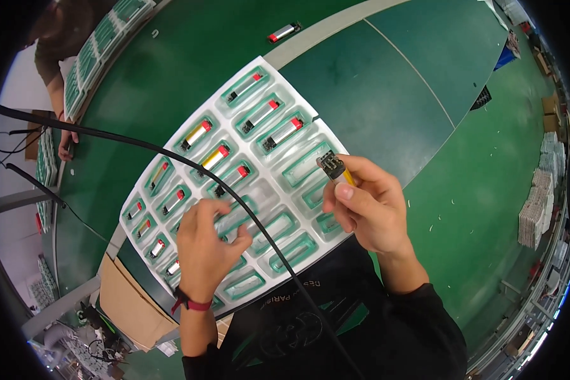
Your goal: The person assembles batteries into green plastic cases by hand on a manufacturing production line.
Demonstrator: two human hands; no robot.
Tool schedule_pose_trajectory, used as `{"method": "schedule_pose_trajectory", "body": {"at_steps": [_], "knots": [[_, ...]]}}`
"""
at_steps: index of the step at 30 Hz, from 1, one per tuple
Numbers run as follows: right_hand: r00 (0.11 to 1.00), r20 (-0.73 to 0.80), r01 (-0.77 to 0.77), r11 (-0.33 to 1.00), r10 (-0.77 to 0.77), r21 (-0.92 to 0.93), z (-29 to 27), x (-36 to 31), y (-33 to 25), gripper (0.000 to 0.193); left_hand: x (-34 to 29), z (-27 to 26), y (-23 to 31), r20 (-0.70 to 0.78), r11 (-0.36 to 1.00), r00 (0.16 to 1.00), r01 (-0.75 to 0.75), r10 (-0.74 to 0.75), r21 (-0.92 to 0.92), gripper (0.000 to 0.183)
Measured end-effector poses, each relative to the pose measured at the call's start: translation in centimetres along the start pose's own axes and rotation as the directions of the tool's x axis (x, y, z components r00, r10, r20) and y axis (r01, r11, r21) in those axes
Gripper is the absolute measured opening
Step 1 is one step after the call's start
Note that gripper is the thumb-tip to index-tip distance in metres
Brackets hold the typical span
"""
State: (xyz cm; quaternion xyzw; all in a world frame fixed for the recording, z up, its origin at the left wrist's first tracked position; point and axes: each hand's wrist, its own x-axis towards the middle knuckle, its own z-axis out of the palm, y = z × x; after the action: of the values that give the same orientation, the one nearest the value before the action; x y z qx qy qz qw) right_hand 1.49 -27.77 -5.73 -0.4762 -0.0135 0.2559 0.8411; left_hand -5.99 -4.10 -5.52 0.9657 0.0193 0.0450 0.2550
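Note:
My right hand (377, 206) grips a small battery cell (337, 168) between thumb and fingers. The cell has a yellow body and a black end with metal contacts facing up. Below it, a white tray (318, 120) with green-tinted pockets lies tilted across the table. Many pockets on its far and left side hold silver or yellow cells, such as the red-capped cell (284, 133); several on the near right side have none. Over the tray's near middle hovers my left hand (206, 247), thumb and fingers apart, with nothing visible in it. It hides part of the pockets.
A black cable (107, 131) crosses above the tray. One loose cell (285, 32) lies on the green surface beyond the table edge. At the far left, another person's hand (68, 144) is beside stacked trays (98, 54). Cardboard (130, 301) stands at the lower left.

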Motion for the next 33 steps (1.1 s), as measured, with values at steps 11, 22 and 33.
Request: {"method": "schedule_pose_trajectory", "body": {"at_steps": [11,22,33], "knots": [[0.915,0.404,0.071,0.973,0.024,-0.219,4.9,1.0,-0.6,0.036,-2.2,-4.2,-0.8,-0.048,-0.009,0.932,-0.055,-0.359,-0.998,0.053],[0.937,0.343,-0.016,0.988,0.068,-0.151,7.2,2.9,-0.5,0.034,-2.5,-3.2,-0.8,-0.264,-0.074,0.921,-0.296,-0.287,-0.952,0.051],[0.957,0.168,0.267,0.944,-0.236,-0.194,5.4,3.5,-2.1,0.026,-2.2,-2.9,-0.4,-0.361,0.475,0.91,-0.23,-0.205,-0.849,0.045]]}}
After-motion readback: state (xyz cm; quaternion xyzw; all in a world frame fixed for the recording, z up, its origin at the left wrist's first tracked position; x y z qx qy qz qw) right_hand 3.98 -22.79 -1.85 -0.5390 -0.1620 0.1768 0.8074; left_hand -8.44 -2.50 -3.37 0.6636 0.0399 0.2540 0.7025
